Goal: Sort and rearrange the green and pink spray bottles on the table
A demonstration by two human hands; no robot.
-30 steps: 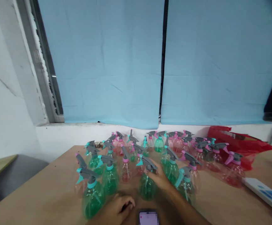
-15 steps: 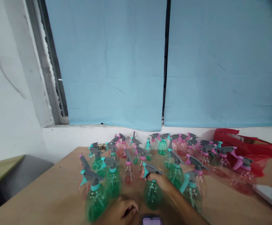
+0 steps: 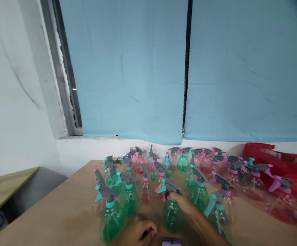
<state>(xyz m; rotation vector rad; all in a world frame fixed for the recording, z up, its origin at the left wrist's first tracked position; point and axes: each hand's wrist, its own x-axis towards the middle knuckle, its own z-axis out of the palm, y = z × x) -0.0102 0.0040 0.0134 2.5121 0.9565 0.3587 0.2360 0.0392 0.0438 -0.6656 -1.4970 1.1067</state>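
Observation:
My right hand (image 3: 183, 202) is wrapped round the neck of a green spray bottle (image 3: 171, 214) with a grey and teal trigger head, standing upright on the wooden table (image 3: 61, 218). My left hand (image 3: 139, 233) rests on the table at the bottom edge, fingers curled under, just left of that bottle; whether anything is in it does not show. A phone (image 3: 172, 243) peeks in at the bottom edge between my arms.
Several green and pink spray bottles (image 3: 204, 164) stand crowded across the table up to the white wall. A red plastic bag (image 3: 279, 162) lies at the right. Blue blinds (image 3: 138, 68) cover the window. A lower table (image 3: 2, 191) stands at the left.
The camera has tilted up and turned left, so everything has slid right and down. My right hand keeps its grip on the green bottle; my left hand stays curled.

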